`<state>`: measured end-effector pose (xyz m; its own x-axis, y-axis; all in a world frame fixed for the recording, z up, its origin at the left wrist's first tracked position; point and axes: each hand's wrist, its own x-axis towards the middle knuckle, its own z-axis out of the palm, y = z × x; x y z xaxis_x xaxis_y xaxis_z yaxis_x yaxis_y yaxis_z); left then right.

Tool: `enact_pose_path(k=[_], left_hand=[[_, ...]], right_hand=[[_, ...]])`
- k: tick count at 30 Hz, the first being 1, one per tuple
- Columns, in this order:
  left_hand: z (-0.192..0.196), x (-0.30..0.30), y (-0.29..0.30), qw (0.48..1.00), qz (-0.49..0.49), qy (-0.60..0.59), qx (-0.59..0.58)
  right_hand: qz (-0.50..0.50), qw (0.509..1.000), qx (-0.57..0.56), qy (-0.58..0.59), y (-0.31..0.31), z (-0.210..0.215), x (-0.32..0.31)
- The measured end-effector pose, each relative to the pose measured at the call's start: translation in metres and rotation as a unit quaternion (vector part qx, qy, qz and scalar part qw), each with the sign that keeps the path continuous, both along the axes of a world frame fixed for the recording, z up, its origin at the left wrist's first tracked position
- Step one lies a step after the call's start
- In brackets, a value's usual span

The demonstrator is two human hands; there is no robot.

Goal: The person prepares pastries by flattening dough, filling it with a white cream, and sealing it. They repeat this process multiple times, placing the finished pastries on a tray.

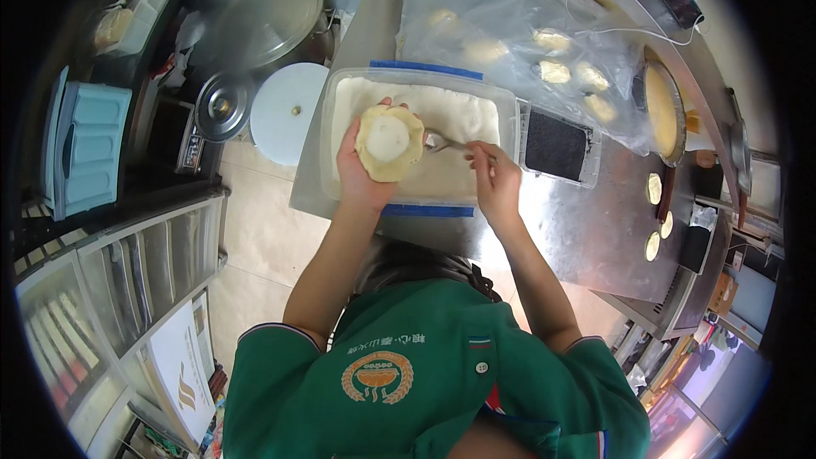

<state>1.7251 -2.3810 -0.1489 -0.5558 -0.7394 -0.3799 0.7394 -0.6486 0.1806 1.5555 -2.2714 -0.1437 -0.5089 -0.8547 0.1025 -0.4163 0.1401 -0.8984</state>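
My left hand cups a flattened round of yellowish dough from beneath, its edge curling up around a mound of white powder. Between the fingers of my right hand is the handle of a metal spoon, its bowl just right of the dough. Both hands are over a clear plastic tub with blue clips on two sides. White powder fills much of that tub, piled higher along the far side and scooped lower in the middle.
Right of the tub stands a small container of black grains. Several dough pieces lie under plastic sheeting at the back, and a few more sit on the right of the steel table. A bowl of yellow paste stands far right.
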Motion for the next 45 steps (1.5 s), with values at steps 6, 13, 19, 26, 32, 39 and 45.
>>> enact_pose_path(k=[6,13,19,26,32,39,45], left_hand=[[0.004,0.029,-0.006,0.999,0.03,0.033,-0.029],[0.003,0.02,-0.005,0.999,0.052,-0.007,-0.015],[0.006,-0.009,0.005,0.999,0.004,0.045,0.002],[0.011,-0.023,0.011,0.993,-0.045,0.105,0.0],[0.008,-0.025,0.013,0.99,-0.06,0.128,0.003],[0.006,-0.027,0.016,0.987,-0.056,0.147,0.008],[0.0,-0.029,0.008,0.995,-0.047,0.079,0.048]], right_hand=[[-0.025,0.981,0.043,-0.187,-0.003,-0.008,0.0],[-0.054,0.972,-0.038,-0.224,0.006,0.043,-0.007],[-0.02,0.982,-0.099,-0.158,0.008,0.072,0.023],[-0.068,0.982,-0.135,-0.112,0.02,0.07,0.014],[-0.098,0.965,-0.127,-0.205,0.017,0.066,0.007],[-0.142,0.957,-0.131,-0.216,0.02,0.069,-0.004],[-0.121,0.967,-0.149,-0.168,0.023,0.066,-0.003]])
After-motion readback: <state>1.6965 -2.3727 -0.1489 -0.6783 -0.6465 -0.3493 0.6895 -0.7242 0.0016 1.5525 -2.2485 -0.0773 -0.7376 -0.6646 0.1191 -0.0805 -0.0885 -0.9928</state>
